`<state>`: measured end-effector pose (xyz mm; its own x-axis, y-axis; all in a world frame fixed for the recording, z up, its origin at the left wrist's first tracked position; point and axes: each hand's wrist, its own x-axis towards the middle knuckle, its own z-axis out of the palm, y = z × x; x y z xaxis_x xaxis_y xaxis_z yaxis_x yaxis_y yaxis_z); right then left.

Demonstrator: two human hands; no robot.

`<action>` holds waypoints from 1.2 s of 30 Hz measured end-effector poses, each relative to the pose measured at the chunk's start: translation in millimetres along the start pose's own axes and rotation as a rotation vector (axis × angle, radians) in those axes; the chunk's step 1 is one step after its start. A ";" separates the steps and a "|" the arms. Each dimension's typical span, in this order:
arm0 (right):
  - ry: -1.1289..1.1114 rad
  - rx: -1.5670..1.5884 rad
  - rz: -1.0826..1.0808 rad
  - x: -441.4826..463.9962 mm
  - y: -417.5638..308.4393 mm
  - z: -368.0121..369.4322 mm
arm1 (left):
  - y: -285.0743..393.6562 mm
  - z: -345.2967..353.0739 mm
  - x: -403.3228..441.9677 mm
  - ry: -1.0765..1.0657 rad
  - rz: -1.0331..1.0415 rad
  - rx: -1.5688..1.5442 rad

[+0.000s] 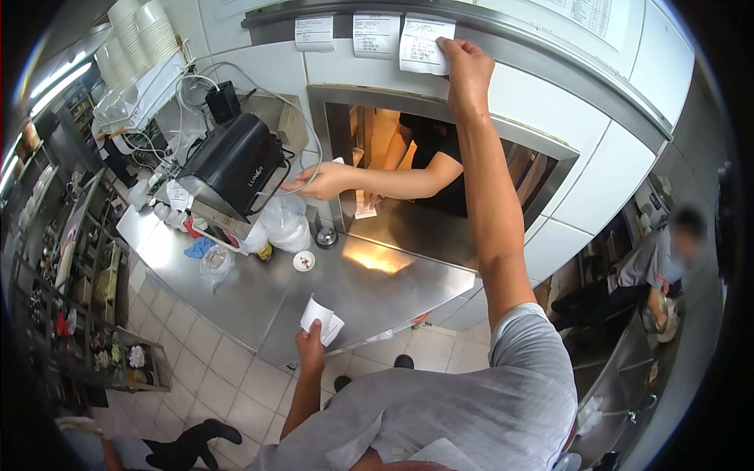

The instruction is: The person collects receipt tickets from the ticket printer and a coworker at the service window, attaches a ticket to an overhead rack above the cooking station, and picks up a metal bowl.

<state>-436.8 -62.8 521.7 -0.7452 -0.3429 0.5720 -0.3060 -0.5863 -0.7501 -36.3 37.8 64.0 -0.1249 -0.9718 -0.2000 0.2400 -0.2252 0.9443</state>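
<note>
My right hand point(469, 74) is raised high, its fingers pinching the edge of a printed receipt point(422, 45) that hangs from the metal ticket rail point(518, 49). Two more receipts, one in the middle point(376, 36) and one on the left point(314, 34), hang from the same rail. Low over the counter's near edge, my left hand point(311, 348) is closed around white paper slips point(317, 314), which curl upward. Below the rail, another person's arm point(393, 182) reaches out through the serving window towards the black printer point(236, 163).
On the steel counter point(236, 294) stand a small white dish point(304, 261), a metal bowl point(326, 237) and plastic bags point(284, 224). Stacked white tubs point(149, 31) rise at upper left. A person point(652, 259) works at right; another's leg point(196, 443) shows at lower left.
</note>
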 end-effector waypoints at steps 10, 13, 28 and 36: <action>0.024 -0.354 -0.378 -25.9 11.1 -20.0 | 8.8 6.8 -0.5 -0.004 0.037 0.058; 0.087 -0.531 -0.816 -107.0 12.4 -42.3 | 20.9 11.2 -2.3 -0.026 0.084 0.142; -0.771 -0.214 0.533 -413.7 121.7 -106.0 | 61.9 93.9 -9.5 -0.035 0.717 1.169; -0.312 0.330 1.069 -408.3 150.0 -142.5 | 76.0 100.7 -37.2 -0.268 0.664 1.189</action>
<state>-262.9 93.9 128.3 -0.3377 -0.9177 -0.2091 0.5941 -0.0355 -0.8036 -110.4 63.9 169.5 -0.5228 -0.7990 0.2970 -0.6120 0.5944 0.5217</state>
